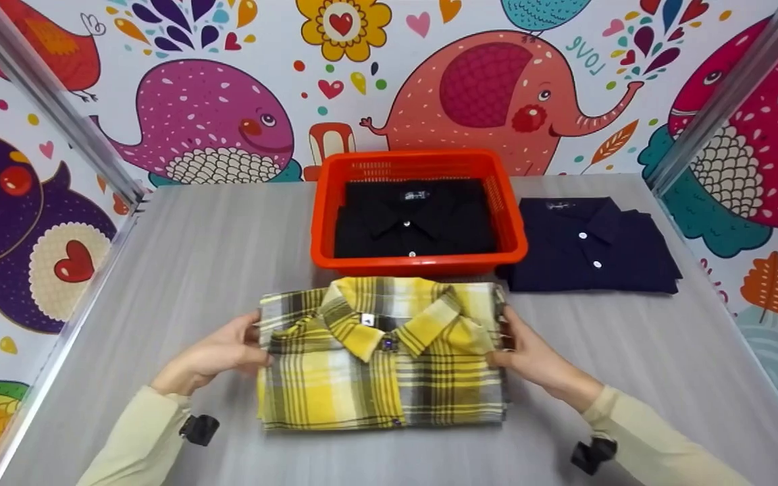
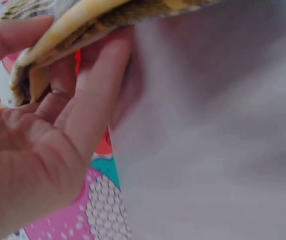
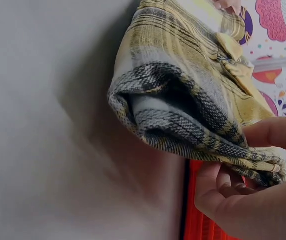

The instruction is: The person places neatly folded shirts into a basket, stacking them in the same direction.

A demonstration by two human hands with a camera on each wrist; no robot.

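A folded yellow plaid shirt (image 1: 335, 378), collar toward the basket, is held by both hands at its two sides. My left hand (image 1: 223, 347) grips its left edge, thumb on top; in the left wrist view the fingers (image 2: 95, 95) reach beneath the cloth. On the opposite edge my right hand (image 1: 531, 354) pinches the layers, thumb above and fingers below, as the right wrist view shows. The shirt (image 3: 182, 115) appears lifted off the table there, with a shadow under it. Just behind it stands a red basket (image 1: 423, 262) with a folded black shirt (image 1: 389, 233) inside.
A folded navy shirt (image 1: 591, 250) lies on the grey table (image 1: 213, 250), right of the basket. Printed cartoon walls (image 1: 342, 88) enclose the back and sides, with metal posts (image 1: 720, 101) at the corners.
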